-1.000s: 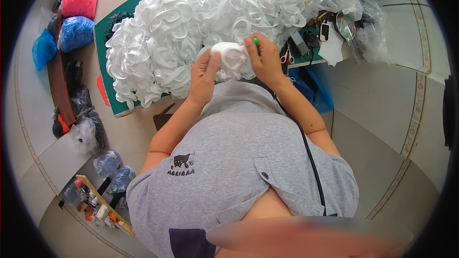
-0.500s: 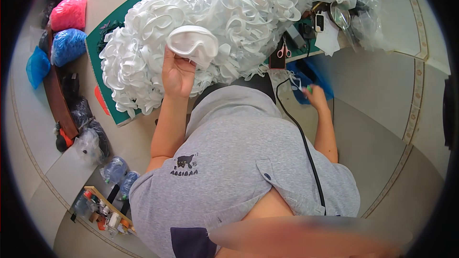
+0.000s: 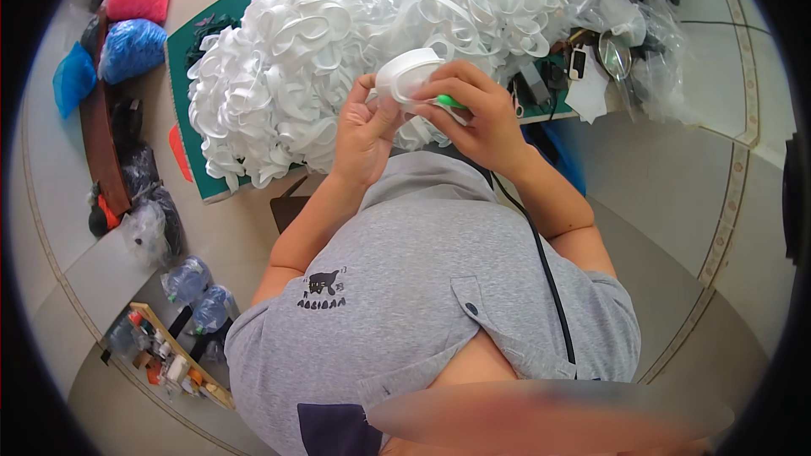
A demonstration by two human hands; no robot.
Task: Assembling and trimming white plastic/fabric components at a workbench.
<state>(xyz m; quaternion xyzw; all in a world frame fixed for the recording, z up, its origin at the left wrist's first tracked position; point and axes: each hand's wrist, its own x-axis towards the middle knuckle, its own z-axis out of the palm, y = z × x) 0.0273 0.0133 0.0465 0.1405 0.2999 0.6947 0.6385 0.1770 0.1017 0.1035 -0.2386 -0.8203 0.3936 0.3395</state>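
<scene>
Above the near side of the heap, my left hand (image 3: 367, 133) holds a white goggle-shaped piece (image 3: 399, 70), tilted, with fingers and thumb closed on its left side. My right hand (image 3: 483, 122) is at the piece's right side, with a small green-handled tool (image 3: 449, 101) gripped in its fingers. The tool's tip is hidden, so I cannot tell whether it touches the piece. Just beyond both hands lies a big heap of similar white pieces (image 3: 279, 67), partly under clear plastic.
The heap sits on a green-topped table (image 3: 187, 131). At its right end are pink-handled scissors (image 3: 518, 105), mostly covered by my hand, a dark box (image 3: 532, 83) and clear plastic bags (image 3: 663, 76). A black cable (image 3: 545, 262) runs down my shirt. Coloured bags (image 3: 135, 51) stand left.
My right hand has come up from the low right, beside the blue bag, to the white piece, bringing the green-handled tool. My left hand has moved right with the piece and turned it.
</scene>
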